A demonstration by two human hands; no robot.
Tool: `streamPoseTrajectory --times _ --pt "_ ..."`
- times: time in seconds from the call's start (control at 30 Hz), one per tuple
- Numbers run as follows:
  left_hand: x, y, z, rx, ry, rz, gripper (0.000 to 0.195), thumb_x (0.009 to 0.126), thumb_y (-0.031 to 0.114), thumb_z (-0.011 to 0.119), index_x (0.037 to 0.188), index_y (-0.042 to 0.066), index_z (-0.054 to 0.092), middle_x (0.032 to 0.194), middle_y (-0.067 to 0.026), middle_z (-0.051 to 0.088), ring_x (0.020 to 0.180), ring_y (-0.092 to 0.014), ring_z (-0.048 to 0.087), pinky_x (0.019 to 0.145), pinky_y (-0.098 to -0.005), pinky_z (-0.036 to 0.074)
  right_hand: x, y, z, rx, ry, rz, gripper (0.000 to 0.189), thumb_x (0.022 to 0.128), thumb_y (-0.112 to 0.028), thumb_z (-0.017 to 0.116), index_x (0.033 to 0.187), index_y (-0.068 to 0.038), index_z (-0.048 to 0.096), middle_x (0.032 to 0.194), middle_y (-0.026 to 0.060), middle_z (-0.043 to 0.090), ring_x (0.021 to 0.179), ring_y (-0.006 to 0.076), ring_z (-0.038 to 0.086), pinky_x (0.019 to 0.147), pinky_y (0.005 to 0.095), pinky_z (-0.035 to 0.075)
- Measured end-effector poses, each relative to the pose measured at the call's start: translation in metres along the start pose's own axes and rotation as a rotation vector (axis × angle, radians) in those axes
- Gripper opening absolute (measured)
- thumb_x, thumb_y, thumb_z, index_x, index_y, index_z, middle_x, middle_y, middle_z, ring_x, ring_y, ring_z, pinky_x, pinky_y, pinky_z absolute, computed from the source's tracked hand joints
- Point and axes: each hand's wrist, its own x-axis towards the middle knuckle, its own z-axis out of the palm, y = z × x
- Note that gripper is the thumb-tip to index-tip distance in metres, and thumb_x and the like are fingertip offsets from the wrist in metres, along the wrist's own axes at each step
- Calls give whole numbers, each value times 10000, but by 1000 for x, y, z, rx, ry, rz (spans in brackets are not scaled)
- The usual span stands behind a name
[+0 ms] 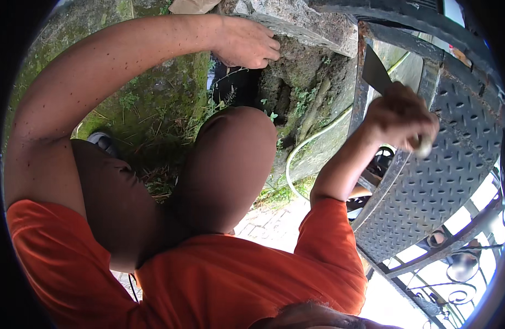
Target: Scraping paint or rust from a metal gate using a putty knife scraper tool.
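Note:
My right hand [400, 117] is raised at the right and wrapped around a flat-bladed metal hand tool [375, 70]. Its blade points up and to the left, and the pale end of its handle shows blurred below my fist. My left hand [249, 44] reaches across the top with its fingers curled. The fingertips are at the edge of a soil bank [306, 61], just under a rough concrete slab [293, 18]. Whether they grip anything is hidden. Beneath that hand lies a dark hole [238, 84] with small weeds at its rim.
A black metal gate with a tread-plate panel [450, 164] stands close to my right arm. A pale hose [293, 158] curves over the ground beside the bank. Mossy concrete [154, 86] lies to the left. My bent knee [240, 135] is just below the hole.

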Motion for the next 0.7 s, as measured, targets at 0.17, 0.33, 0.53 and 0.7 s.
streamPoseTrajectory --times 0.17,0.33,0.53,0.7 --pt "-41 2 11 -24 -100 -50 89 748 162 640 769 80 669 960 -35 609 1009 -178 563 871 -325 455 -25 -12 14 239 -20 -1 330 940 -123 494 623 -67 419 521 11 480 409 89 400 428 247 364" --pt "-28 15 19 -101 -119 50 83 734 159 661 787 95 664 943 -15 595 1001 -168 557 863 -315 464 -41 27 -20 -491 -56 231 326 954 -215 510 668 -84 426 583 -13 427 499 76 398 466 242 352" --pt "-36 -3 6 68 23 7 161 723 169 652 866 106 614 1041 -29 573 1072 -184 534 929 -321 411 14 -22 3 9 -69 -7 568 1005 -533 329 573 -166 291 474 -24 306 381 101 242 393 256 218" --pt "-26 -4 -4 222 136 -113 348 733 166 710 1044 110 562 1111 -13 532 1130 -170 495 966 -319 398 22 -8 20 225 -43 -51 392 952 -211 573 599 -110 436 470 -46 403 398 86 462 396 214 336"
